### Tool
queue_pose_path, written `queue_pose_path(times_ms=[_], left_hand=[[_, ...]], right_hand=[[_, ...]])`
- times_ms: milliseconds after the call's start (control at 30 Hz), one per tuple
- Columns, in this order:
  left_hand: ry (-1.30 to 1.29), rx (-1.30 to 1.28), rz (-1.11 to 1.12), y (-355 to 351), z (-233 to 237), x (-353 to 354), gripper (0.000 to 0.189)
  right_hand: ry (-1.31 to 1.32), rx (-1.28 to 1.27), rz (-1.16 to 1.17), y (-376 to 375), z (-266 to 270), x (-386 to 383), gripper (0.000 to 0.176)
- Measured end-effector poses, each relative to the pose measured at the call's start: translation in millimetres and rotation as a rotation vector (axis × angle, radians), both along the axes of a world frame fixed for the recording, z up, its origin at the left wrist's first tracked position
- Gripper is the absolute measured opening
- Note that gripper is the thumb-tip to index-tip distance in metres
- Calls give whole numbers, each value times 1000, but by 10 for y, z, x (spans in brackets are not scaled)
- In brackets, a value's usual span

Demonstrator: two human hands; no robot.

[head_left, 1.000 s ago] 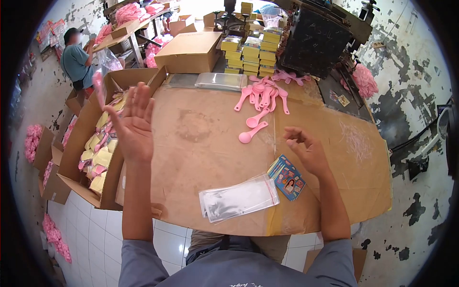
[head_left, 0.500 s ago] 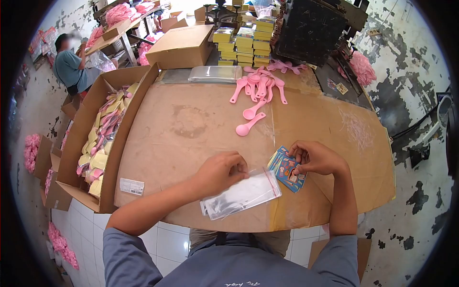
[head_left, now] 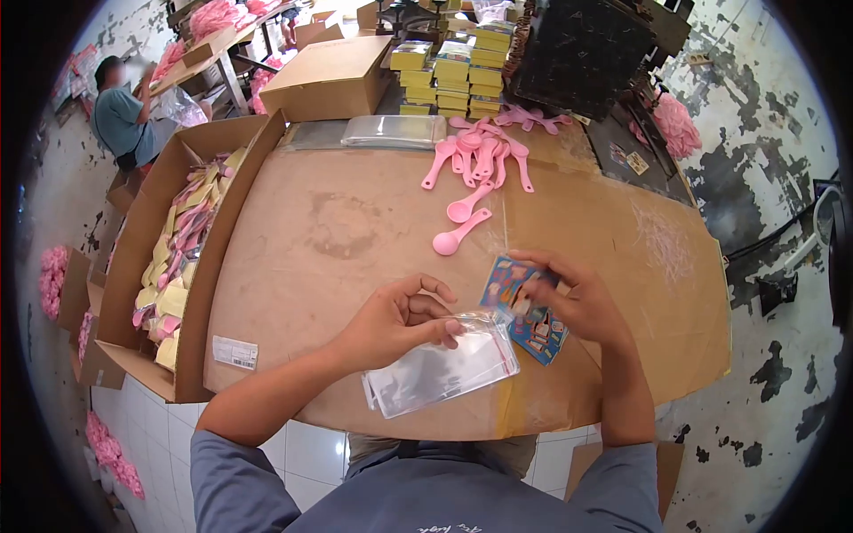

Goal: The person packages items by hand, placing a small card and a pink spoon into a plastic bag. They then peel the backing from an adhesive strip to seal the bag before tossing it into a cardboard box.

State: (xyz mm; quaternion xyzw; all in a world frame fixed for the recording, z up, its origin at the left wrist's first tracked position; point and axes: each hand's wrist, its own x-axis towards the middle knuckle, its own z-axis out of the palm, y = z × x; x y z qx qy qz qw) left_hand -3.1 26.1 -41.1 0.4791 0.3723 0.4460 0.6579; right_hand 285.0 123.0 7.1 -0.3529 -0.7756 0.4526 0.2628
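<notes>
Several clear plastic bags (head_left: 440, 369) lie stacked on the cardboard-covered table (head_left: 293, 311) near its front edge. My left hand (head_left: 413, 318) is over their upper edge, with its thumb and fingers apart and a bag's rim at the thumb. To the right, my right hand (head_left: 573, 298) holds a blue printed card (head_left: 499, 282) by its upper edge, tilted next to the bags' opening. More blue cards (head_left: 542, 342) lie beneath it on the table. Pink spoons (head_left: 460, 233) are piled farther back, two of them nearer to me.
A long open box (head_left: 209, 293) of packed pieces stands at the left. At the back are a closed carton (head_left: 324, 80), a stack of clear bags (head_left: 391, 131) and yellow-edged card stacks (head_left: 451, 71). A person (head_left: 123, 120) sits at the far left.
My right hand has lifted a card off the pile and moved it left, toward the bags. The fingers of my left hand have spread apart over the bags.
</notes>
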Motion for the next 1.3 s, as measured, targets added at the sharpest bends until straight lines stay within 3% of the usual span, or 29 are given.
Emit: queue_pose_path(times_ms=[133,233,333,533,633,733,1033,1133,1300], left_hand=[[49,-49,-2,-26,48,-8,43],[128,5,20,-36,66,9,46],[128,27,12,-44,38,19,44],[251,42,-74,-65,69,46,47],[80,-27,10,-65,18,75,47],[97,59,101,-55,-18,64,44],[311,116,-6,-91,94,52,47],[66,31,45,-72,30,71,48],[68,57,65,-50,2,54,48]], right_hand=[[260,-118,-1,-136,-139,-169,34],[278,-101,-40,-149,-143,-191,29],[83,178,115,-110,-114,-173,25],[30,209,119,-209,-140,-312,24],[124,233,12,-188,-152,-287,24],[90,269,53,-170,-137,-244,25],[31,340,129,-275,-111,-362,26],[116,365,23,-224,-103,-330,25],[108,335,32,-221,-88,-305,23]])
